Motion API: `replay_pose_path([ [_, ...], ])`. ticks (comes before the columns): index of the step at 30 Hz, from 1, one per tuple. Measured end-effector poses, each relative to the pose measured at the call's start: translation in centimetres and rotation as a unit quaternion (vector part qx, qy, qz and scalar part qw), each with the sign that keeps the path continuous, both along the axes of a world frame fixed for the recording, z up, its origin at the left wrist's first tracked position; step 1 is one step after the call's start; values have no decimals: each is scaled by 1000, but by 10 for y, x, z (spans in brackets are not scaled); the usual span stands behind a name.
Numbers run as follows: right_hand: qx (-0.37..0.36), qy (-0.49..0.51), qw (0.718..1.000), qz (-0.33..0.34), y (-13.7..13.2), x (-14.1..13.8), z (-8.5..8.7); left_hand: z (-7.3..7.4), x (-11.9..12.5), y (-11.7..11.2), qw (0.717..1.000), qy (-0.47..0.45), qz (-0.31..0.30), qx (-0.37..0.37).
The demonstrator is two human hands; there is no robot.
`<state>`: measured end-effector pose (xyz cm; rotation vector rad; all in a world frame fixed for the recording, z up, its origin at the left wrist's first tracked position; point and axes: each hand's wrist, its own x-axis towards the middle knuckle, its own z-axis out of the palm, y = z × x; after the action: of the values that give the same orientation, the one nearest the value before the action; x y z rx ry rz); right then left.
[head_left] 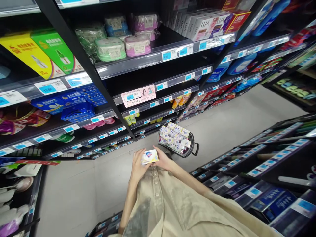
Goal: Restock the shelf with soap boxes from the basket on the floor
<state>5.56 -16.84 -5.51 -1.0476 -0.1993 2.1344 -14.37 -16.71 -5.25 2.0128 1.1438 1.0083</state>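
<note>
A small yellow and white soap box [149, 156] with a blue and red emblem sits between both my hands, close to my chest. My left hand [138, 164] grips its left end with fingers curled round it. My right hand [163, 157] holds its right end, thumb on top. Just beyond my hands a dark shopping basket [195, 148] stands on the floor, filled with several similar small boxes.
Black store shelving [158, 56] with blue price tags runs along the left and back, holding soap dishes, LUX boxes and blue packets. Another dark shelf unit [259, 158] stands at the right. Grey floor [222, 125] forms the aisle between them.
</note>
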Motion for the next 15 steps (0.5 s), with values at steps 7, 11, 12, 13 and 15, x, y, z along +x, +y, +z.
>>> replay_pose_path([
  [7,-14,-6,1000,-8,0,0,4,-6,1,-4,998,-21,13,-52],
  [11,-19,-8,1000,-3,-4,-1,-2,-13,2,-9,991,-53,9,-125],
  [12,-20,-10,1000,-4,-7,-2,-6,-14,2,-10,988,-61,2,-144],
  [13,-22,-16,1000,-9,-11,-4,-10,-14,2,-11,985,-65,-8,-160],
  [15,-32,-42,998,-26,-15,-8,-19,-15,3,-11,980,-55,-27,-190],
])
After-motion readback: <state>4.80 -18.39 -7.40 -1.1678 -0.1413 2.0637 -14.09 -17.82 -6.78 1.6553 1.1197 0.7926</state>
